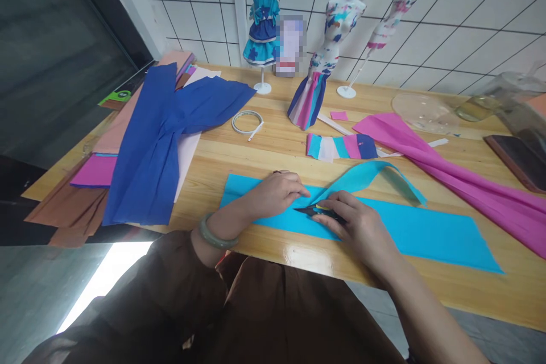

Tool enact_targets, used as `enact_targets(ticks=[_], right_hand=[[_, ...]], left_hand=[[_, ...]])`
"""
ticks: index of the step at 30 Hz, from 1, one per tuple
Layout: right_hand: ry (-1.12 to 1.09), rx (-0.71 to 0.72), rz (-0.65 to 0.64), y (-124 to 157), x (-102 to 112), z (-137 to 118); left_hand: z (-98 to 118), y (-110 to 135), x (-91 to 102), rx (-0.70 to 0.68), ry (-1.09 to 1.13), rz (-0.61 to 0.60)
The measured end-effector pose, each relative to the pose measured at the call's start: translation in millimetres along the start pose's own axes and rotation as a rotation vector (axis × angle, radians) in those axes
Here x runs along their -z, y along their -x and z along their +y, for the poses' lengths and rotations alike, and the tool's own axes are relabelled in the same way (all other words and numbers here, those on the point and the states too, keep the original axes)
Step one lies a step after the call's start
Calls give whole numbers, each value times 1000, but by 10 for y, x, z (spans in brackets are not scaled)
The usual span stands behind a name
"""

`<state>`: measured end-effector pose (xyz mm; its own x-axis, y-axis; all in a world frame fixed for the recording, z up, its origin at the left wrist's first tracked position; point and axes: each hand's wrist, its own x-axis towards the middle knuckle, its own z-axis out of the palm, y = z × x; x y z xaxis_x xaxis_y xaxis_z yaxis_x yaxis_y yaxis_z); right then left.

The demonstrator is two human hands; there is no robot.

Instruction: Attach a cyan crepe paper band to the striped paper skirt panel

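Note:
A long turquoise crepe paper sheet (435,230) lies along the front of the table. From its upper edge a narrow turquoise strip (362,175) curls up and away to the right, still joined near my hands. My left hand (279,193) rests on the sheet with its fingers curled together, their tips on the paper where the strip begins. In my right hand (356,219) are dark scissors (315,212) with a bit of yellow on them. Their pointed tip faces left over the sheet, just below my left fingertips. The handles are mostly hidden by my fingers.
Blue crepe paper (149,142) covers a paper pile at left. Behind lie a tape roll (248,123), a striped paper piece (341,147) and long pink paper (426,159). Small dress forms (263,28) stand by the tiled wall. A dark phone-like slab (518,160) lies right.

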<state>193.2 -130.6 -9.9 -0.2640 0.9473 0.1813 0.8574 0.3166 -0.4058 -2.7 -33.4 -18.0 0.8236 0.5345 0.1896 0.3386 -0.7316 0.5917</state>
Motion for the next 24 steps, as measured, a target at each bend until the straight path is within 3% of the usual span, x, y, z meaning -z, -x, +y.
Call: enact_targets(ticks=[24], right_hand=[[-22, -16, 30, 35, -24, 16]], left_hand=[[-6, -5, 1, 12, 3, -24]])
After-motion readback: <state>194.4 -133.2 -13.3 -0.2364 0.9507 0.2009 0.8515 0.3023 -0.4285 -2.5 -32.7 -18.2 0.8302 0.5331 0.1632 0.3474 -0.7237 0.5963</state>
